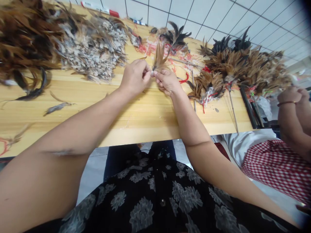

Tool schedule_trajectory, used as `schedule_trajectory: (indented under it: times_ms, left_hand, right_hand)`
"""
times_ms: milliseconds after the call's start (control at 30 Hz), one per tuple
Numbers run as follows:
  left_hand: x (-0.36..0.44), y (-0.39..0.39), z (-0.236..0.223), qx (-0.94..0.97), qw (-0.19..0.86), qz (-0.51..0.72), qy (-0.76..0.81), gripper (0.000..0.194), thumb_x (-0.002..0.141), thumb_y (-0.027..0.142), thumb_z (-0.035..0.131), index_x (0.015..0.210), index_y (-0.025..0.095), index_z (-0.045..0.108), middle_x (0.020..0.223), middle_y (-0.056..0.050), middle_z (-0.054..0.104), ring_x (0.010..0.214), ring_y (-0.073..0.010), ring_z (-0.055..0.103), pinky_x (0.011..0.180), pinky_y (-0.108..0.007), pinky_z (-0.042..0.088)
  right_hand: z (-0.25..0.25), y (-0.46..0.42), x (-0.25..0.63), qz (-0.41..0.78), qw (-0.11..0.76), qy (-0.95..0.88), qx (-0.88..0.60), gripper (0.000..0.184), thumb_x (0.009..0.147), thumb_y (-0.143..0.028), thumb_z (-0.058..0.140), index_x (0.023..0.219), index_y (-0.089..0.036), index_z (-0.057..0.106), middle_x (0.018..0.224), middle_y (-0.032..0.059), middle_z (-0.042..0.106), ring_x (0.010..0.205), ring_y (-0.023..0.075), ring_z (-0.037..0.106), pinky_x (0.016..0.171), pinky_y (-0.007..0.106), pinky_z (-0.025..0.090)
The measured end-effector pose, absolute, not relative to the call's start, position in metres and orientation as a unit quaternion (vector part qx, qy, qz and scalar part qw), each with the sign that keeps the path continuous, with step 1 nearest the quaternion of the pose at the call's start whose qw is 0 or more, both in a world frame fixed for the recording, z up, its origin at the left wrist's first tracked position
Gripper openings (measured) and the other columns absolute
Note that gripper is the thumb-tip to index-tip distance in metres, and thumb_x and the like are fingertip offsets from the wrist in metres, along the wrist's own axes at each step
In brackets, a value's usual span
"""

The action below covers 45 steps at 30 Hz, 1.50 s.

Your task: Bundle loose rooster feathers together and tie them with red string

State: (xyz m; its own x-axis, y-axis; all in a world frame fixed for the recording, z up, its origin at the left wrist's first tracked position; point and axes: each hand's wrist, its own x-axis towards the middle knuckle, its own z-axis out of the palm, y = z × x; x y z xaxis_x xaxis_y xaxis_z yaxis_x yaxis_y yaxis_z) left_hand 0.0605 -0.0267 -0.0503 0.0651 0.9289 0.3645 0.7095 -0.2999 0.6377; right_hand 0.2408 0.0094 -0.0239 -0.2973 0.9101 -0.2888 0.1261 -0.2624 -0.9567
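A small bunch of brown feathers (160, 57) stands up between my two hands, its tips pointing away from me. My right hand (167, 81) pinches the bunch at its base. My left hand (137, 76) is closed, fingertips pressed together at the same base; what exactly those fingers pinch is too small to make out. Left of my hands lies a heap of small grey-white feathers (92, 48). Beyond the bunch are pink and red string scraps (148, 48) and a dark feather tuft (177, 35).
Long brown feathers (29, 38) are piled far left. Tied feather bundles on sticks (230, 61) lie at the right. A red-capped marker (99, 9) lies along the back edge of the wooden table (145, 126). Another person's hands (291, 95) are at the far right.
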Motion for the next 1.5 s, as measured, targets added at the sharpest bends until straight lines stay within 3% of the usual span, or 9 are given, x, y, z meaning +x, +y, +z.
schedule_trajectory:
  times_ms: [133,267,567,833,1067,1333,1500]
  left_hand:
    - [0.060,-0.023,-0.052,0.675,0.208,0.399,0.585,0.018,0.119,0.037,0.076,0.108,0.024,0.072,0.113,-0.002,0.087,0.116,-0.0242,0.074,0.107,-0.044,0.056]
    - [0.060,-0.020,-0.054,0.657,0.255,0.412,0.578,0.017,0.117,0.036,0.078,0.109,0.023,0.072,0.109,-0.002,0.088,0.100,-0.0207,0.075,0.093,-0.041,0.057]
    - [0.052,-0.020,-0.056,0.664,0.339,0.403,0.530,0.021,0.125,0.038,0.075,0.119,0.019,0.075,0.106,-0.006,0.090,0.096,-0.0183,0.079,0.090,-0.037,0.059]
    - [0.036,-0.004,-0.076,0.710,0.304,0.411,0.485,0.023,0.117,0.042,0.086,0.116,0.020,0.079,0.099,-0.005,0.087,0.096,-0.0292,0.083,0.103,-0.047,0.064]
    - [0.032,-0.004,-0.068,0.718,0.309,0.413,0.467,0.013,0.109,0.034,0.087,0.106,0.023,0.081,0.095,-0.004,0.083,0.108,-0.0323,0.080,0.110,-0.047,0.063]
    - [0.038,-0.024,-0.022,0.710,0.355,0.339,0.504,0.017,0.101,0.028,0.084,0.090,0.026,0.071,0.081,0.002,0.075,0.095,-0.0241,0.071,0.096,-0.034,0.056]
    - [0.045,-0.031,-0.009,0.713,0.361,0.321,0.508,0.030,0.100,0.005,0.072,0.081,0.026,0.065,0.080,0.003,0.069,0.082,-0.0208,0.061,0.089,-0.034,0.049]
  right_hand:
    - [-0.048,0.027,0.248,0.571,0.337,-0.589,-0.462,0.031,0.120,-0.039,0.081,0.098,-0.024,0.065,0.068,-0.0096,0.051,0.057,0.0066,0.041,0.055,0.016,0.032]
    - [-0.054,0.036,0.252,0.501,0.333,-0.658,-0.452,0.031,0.123,-0.032,0.073,0.094,-0.023,0.067,0.069,-0.0079,0.052,0.064,0.0090,0.048,0.065,0.019,0.040]
    - [-0.049,0.048,0.265,0.378,0.292,-0.771,-0.421,0.037,0.123,-0.022,0.066,0.087,-0.020,0.070,0.075,-0.0061,0.056,0.079,0.0143,0.057,0.095,0.030,0.056]
    - [-0.045,0.055,0.263,0.266,0.248,-0.816,-0.450,0.039,0.113,-0.022,0.067,0.081,-0.027,0.046,0.092,0.0001,0.063,0.102,0.0215,0.066,0.106,0.037,0.057]
    - [-0.048,0.055,0.260,0.265,0.241,-0.817,-0.452,0.033,0.115,-0.019,0.057,0.086,-0.028,0.044,0.097,0.0008,0.061,0.112,0.0224,0.066,0.124,0.042,0.055]
    - [-0.045,0.047,0.259,0.315,0.270,-0.790,-0.452,0.042,0.117,-0.020,0.061,0.079,-0.028,0.045,0.094,0.0011,0.062,0.103,0.0215,0.062,0.124,0.040,0.056]
    - [-0.040,0.042,0.256,0.334,0.266,-0.775,-0.466,0.041,0.115,-0.014,0.058,0.078,-0.028,0.045,0.094,0.0005,0.064,0.104,0.0205,0.064,0.121,0.037,0.055]
